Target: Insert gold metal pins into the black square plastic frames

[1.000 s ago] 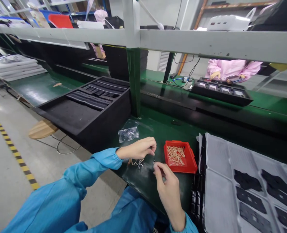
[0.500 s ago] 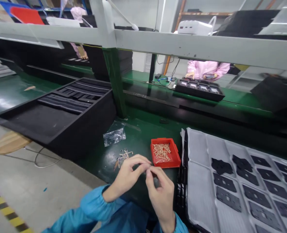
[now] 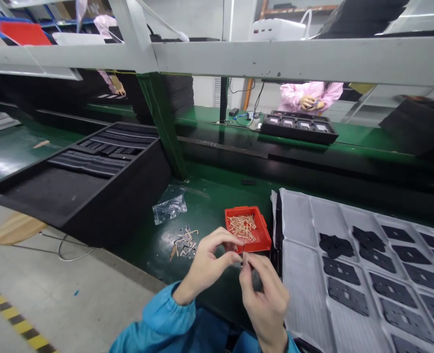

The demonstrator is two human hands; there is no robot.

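My left hand (image 3: 213, 262) and my right hand (image 3: 265, 299) meet fingertip to fingertip, just in front of the red tray (image 3: 264, 235). The right thumb and forefinger are pinched together at a tiny dark piece, too small to name. The left fingers curl round the same spot, with thumb and forefinger close to it; what they grip is hidden. Inside the tray lies a heap of small pale strips (image 3: 242, 226). A looser pile of similar small pieces (image 3: 184, 242) is on the green bench (image 3: 209, 191), left of my hands.
On the right, a white padded sheet (image 3: 301, 284) carries several flat black plates (image 3: 347, 295). A clear plastic bag (image 3: 170, 206) lies left of the tray. The large black foam box (image 3: 129, 196) overhangs the bench edge at left. Across the bench a person in pink (image 3: 310, 95) works behind a black tray (image 3: 300, 131).
Both hands have shifted right, closer to the red tray's front edge. The left thumb and forefinger have parted a little. Across the bench, the co-worker's hands have come together. The view has shifted slightly.
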